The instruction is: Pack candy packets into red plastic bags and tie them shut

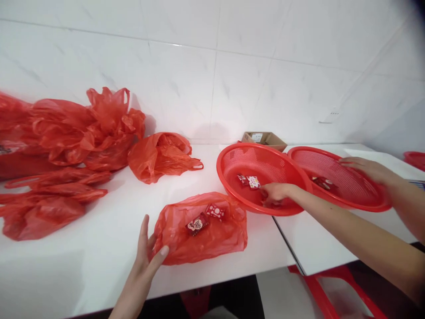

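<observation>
My left hand (148,254) is at the left end of an open red plastic bag (175,248), its thumb and forefinger spread apart at the bag's edge. Two small snack packets lie in that bag: a dark red one (197,224) with pale lettering and a red one with white dots (215,212). My right hand (276,194) reaches down into a red plastic colander (232,195), fingers bent; what they close on is hidden. Beside its fingertips lie a white patterned packet (253,182) and a small red packet (242,180).
At the right, another person's hand (365,168) rests at the rim of a second red colander (378,201) holding a few packets. Crumpled red bags (93,133) cover the left side, one more bag (159,155) nearby. A cardboard box (274,142) stands by the wall.
</observation>
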Motion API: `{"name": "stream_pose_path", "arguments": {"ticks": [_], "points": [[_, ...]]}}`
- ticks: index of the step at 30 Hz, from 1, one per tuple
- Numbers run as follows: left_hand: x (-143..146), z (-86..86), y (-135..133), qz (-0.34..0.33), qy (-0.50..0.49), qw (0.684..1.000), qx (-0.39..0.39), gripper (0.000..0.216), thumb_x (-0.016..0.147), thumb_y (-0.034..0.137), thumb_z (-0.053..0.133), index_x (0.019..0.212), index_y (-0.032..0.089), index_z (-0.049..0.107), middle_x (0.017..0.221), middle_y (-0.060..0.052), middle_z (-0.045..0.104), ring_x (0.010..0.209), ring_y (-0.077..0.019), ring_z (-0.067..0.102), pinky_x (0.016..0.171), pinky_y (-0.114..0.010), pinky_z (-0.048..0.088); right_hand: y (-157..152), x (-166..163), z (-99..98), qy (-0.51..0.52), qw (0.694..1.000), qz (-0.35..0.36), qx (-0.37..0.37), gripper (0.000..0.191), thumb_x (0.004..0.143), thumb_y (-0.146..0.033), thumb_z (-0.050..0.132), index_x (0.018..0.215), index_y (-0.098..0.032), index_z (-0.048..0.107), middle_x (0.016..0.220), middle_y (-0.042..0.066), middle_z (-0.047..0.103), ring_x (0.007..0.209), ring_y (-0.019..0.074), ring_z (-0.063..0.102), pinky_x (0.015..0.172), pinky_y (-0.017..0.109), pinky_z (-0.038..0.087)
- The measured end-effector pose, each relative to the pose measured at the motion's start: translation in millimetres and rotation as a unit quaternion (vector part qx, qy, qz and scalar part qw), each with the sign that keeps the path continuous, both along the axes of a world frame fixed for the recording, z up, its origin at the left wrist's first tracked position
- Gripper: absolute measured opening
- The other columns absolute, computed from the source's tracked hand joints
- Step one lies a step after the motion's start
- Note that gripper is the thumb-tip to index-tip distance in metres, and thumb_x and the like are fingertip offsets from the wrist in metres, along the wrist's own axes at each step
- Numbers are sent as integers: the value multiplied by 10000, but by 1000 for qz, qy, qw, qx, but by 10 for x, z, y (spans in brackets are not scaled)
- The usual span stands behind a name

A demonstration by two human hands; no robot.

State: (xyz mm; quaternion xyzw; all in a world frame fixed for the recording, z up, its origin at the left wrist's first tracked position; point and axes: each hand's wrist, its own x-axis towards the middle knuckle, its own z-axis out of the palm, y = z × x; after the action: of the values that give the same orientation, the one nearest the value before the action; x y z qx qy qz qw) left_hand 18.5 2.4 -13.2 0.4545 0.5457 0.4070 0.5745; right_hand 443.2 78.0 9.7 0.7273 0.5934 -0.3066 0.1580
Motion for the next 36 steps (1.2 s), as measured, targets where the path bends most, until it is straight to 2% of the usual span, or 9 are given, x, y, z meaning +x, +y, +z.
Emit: {"name": "stream_pose_path", "arguments": {"ticks": [5,10,15,18,21,24,27,31,36], "points": [[-60,-35,-29,37,-7,999,-21,855,798,610,583,1510,431,144,1527,-74,363,1414,-343,296,1142,-568,168,42,11,53,46,999,-22,-4,324,617,-133,650,922,-164,548,678,12,619,559,154,591,498,237,414],[-49,-27,-38,54,-26,998,-1,858,778,591,620,1504,418,197,1495,-67,424,1383,-358,351,1119,-555,258,47,46,258,50,997,-28,44,291,740,-151,597,1025,-169,542,777,24,635,676,147,603,544,219,415],[-24,-19,-52,53,-22,998,-4,831,787,590,611,1497,434,210,1491,-67,426,1382,-359,351,1111,-561,271,1,-125,97,-18,1000,-20,-11,275,756,-245,738,976,-132,618,860,43,646,763,173,623,656,276,501],[-21,-29,-64,54,-14,998,-10,832,785,590,614,1497,434,212,1498,-71,417,1362,-369,379,1101,-581,274,18,-201,2,-60,997,-38,-26,288,905,-331,613,1112,-130,599,1059,72,626,904,176,623,785,357,537],[-38,-44,-68,63,-11,998,-11,827,786,593,612,1496,430,222,1483,-78,436,1347,-375,399,1085,-588,302,47,-177,40,-55,997,-57,1,305,939,-343,565,1171,-144,580,1147,83,598,963,179,613,825,373,535],[-60,-53,-73,74,-14,997,-10,817,794,591,606,1498,420,228,1473,-86,446,1342,-374,405,1072,-583,329,40,-88,190,0,996,-75,50,216,860,-231,649,1035,-121,586,889,61,643,771,167,624,682,303,522],[-73,-59,-78,72,-20,997,-15,814,798,585,608,1499,415,230,1473,-81,447,1327,-367,426,1065,-559,358,-12,-37,396,96,985,-89,116,202,784,-108,626,933,-167,504,610,-17,566,589,144,572,567,248,449],[-71,-74,-65,56,-19,998,-24,791,808,591,592,1495,398,250,1466,-64,464,1296,-340,472,1003,-466,454,-122,-232,648,209,952,-84,206,194,798,-190,584,892,-220,416,621,-47,549,617,122,569,625,231,451],[-22,-65,-65,30,-4,998,-51,800,787,549,641,1478,292,330,1451,-92,479,1241,-323,518,744,-309,571,-287,-998,699,368,885,-67,278,259,799,-317,633,933,-241,425,660,-50,572,642,142,598,624,258,473]]}}
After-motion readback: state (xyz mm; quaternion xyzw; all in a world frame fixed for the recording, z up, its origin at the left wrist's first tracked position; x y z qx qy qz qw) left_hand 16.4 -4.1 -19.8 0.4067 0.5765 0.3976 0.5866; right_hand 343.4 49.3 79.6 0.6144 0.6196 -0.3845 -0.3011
